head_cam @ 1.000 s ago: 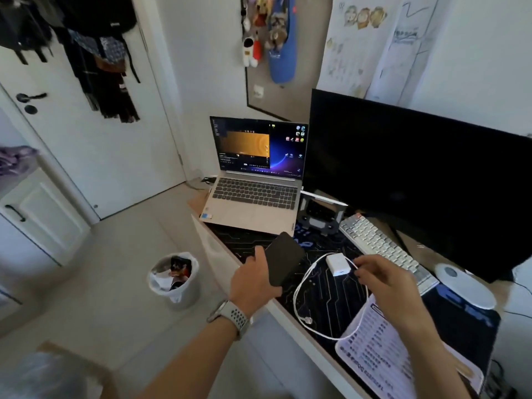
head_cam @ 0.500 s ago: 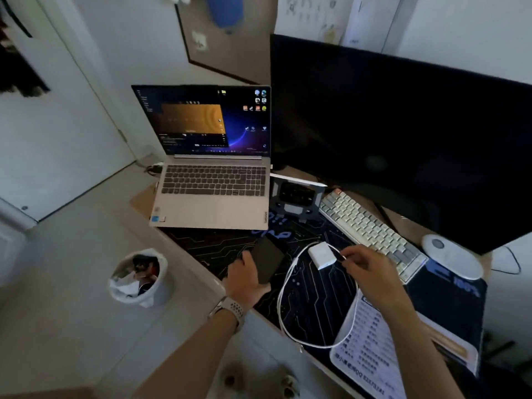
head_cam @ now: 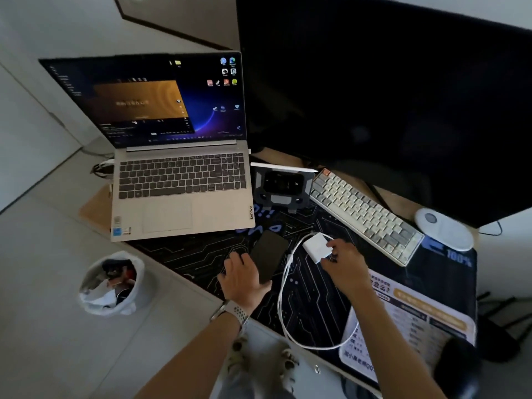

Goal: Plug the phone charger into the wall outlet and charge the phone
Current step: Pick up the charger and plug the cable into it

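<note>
A black phone (head_cam: 269, 254) with a dark screen is gripped in my left hand (head_cam: 243, 279), just above the dark desk mat (head_cam: 201, 254). My right hand (head_cam: 344, 266) pinches the near corner of a white charger block (head_cam: 315, 246) where the cable joins it. The white cable (head_cam: 283, 309) loops from the block down across the mat and back under my right forearm. One cable end lies beside the phone's lower edge; whether it is plugged in I cannot tell. No wall outlet is in view.
An open laptop (head_cam: 181, 180) sits at the desk's left, a large dark monitor (head_cam: 383, 90) behind, a keyboard (head_cam: 364, 214) and white mouse (head_cam: 443, 228) to the right. A printed sheet (head_cam: 408, 321) lies under my right arm. A bin (head_cam: 110, 283) stands on the floor.
The view has tilted down and closer to the desk. My left hand kept hold of the phone and lowered it toward the mat; my right hand stayed at the charger block.
</note>
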The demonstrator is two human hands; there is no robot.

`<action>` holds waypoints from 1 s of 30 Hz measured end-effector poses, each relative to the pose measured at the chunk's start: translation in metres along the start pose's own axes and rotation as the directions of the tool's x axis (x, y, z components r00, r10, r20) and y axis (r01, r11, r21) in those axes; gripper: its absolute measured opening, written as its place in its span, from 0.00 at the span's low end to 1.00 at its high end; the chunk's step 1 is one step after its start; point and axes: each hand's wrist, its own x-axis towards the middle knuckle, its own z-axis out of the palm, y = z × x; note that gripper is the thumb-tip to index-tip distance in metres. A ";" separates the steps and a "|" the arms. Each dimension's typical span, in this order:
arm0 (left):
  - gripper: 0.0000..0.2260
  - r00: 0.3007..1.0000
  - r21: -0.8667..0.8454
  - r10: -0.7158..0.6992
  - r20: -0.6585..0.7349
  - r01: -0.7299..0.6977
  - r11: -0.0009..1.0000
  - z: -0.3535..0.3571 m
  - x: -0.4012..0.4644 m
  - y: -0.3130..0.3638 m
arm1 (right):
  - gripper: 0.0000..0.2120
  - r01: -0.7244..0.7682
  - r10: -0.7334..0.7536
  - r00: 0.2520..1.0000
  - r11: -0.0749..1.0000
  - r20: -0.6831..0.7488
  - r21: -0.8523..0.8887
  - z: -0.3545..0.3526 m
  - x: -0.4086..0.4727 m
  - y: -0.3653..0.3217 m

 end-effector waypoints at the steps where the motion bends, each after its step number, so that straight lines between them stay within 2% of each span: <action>1: 0.34 1.000 0.009 0.008 0.000 -0.008 1.000 0.001 0.001 -0.001 | 0.23 -0.016 0.016 1.000 0.999 0.000 -0.033 0.007 0.005 -0.001; 5: 0.34 0.999 0.045 0.045 -0.002 -0.045 0.998 0.003 0.006 -0.005 | 0.32 -0.081 0.076 0.996 0.987 -0.037 -0.142 0.032 0.018 -0.003; 10: 0.34 0.990 0.055 0.128 -0.051 -0.125 0.991 -0.014 0.020 0.001 | 0.33 -0.138 0.119 0.987 0.972 -0.106 -0.192 0.050 0.028 -0.007; 13: 0.30 0.988 -0.124 0.156 -0.009 -0.156 0.980 -0.032 0.033 0.015 | 0.29 -0.121 0.083 0.984 0.961 -0.155 -0.250 0.050 0.034 -0.007; 17: 0.20 0.957 -0.373 0.288 0.027 -0.257 0.892 -0.057 0.049 0.045 | 0.26 -0.087 0.042 0.982 0.966 -0.187 -0.242 0.034 0.031 -0.007; 21: 0.17 0.890 -0.630 0.416 0.188 -0.216 0.746 -0.093 0.049 0.091 | 0.29 0.076 -0.122 0.955 0.982 -0.271 -0.174 -0.002 0.014 -0.019; 24: 0.11 0.838 -0.791 0.482 0.254 -0.107 0.603 -0.125 0.035 0.122 | 0.31 0.308 -0.302 0.867 0.950 -0.396 -0.051 -0.041 -0.002 -0.039; 25: 0.08 0.834 -0.860 0.484 0.265 -0.023 0.510 -0.137 0.029 0.130 | 0.31 0.364 -0.330 0.830 0.932 -0.449 -0.012 -0.055 -0.009 -0.047; 27: 0.09 0.826 -0.955 0.508 0.245 0.114 0.275 -0.161 0.016 0.145 | 0.29 0.455 -0.337 0.761 0.886 -0.554 0.087 -0.083 -0.023 -0.062; 29: 0.12 0.806 -0.976 0.555 0.206 0.207 0.062 -0.183 0.005 0.157 | 0.28 0.525 -0.320 0.715 0.833 -0.622 0.176 -0.108 -0.035 -0.073; 30: 0.12 0.790 -0.972 0.585 0.183 0.233 -0.010 -0.194 0.000 0.160 | 0.29 0.551 -0.318 0.701 0.810 -0.638 0.202 -0.119 -0.040 -0.076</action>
